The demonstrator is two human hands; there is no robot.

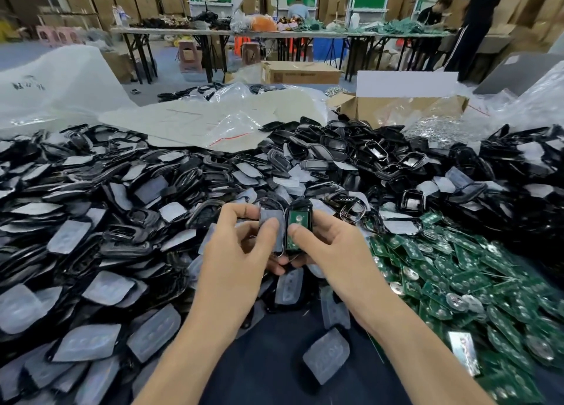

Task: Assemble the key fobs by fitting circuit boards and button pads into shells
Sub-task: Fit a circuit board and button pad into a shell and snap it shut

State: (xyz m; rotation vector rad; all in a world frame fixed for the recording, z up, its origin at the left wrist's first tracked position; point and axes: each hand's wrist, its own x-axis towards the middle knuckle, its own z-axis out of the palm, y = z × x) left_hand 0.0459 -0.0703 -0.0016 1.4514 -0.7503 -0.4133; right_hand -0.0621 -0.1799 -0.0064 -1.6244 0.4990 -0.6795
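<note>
- At centre, a pad-lined shell half [268, 214] is pinched by the left hand [235, 252]; just beside it at 3 o'clock, a shell [302, 204] bearing a circuit board [298, 221] is gripped by the right hand [332, 246].
- Both are judged light, stiff and slippery; rims are best held.
- The hands are hemmed by spare boards [457, 276] at 4 o'clock and loose shells [122, 191] from 9 to 1.
</note>
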